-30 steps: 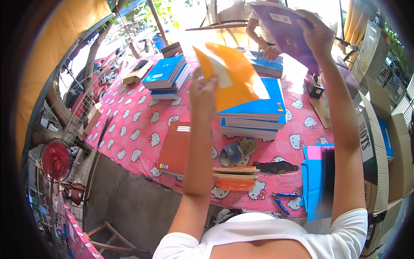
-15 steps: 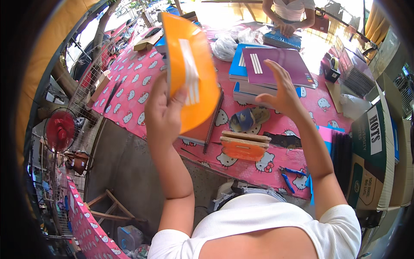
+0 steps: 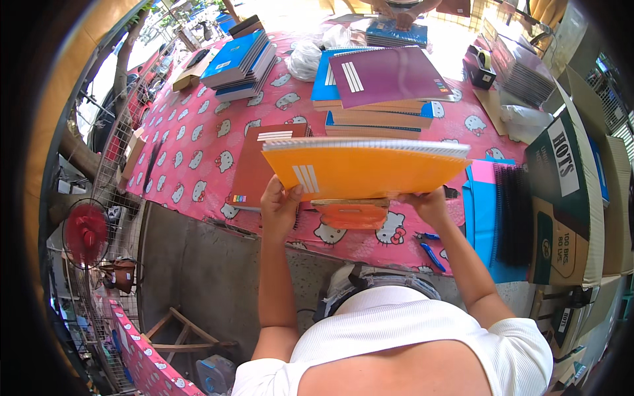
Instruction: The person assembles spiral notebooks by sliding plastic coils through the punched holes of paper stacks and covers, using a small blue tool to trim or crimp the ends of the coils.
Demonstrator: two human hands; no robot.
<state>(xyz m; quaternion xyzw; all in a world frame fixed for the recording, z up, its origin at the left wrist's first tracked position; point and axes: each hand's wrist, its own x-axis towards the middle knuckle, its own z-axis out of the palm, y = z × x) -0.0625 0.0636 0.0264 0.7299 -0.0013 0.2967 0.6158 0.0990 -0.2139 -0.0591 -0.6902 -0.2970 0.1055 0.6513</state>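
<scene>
At the orange block [image 3: 350, 216], left hand [image 3: 279, 200] and right hand [image 3: 427, 203] clamp the yellow-orange notebook [image 3: 373, 168], seemingly aligning it; next calls for steadiness

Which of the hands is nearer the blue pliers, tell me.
Right: the right hand holds the orange notebook just above the blue pliers in the picture; the left hand is well off to their left.

The left hand [image 3: 280, 206] grips at nine o'clock from mid-view, the right hand [image 3: 429, 204] at three, the left forearm [image 3: 278, 277] aimed toward twelve, right forearm [image 3: 467, 264] toward eleven, left thumb [image 3: 294, 193] toward one.
</scene>
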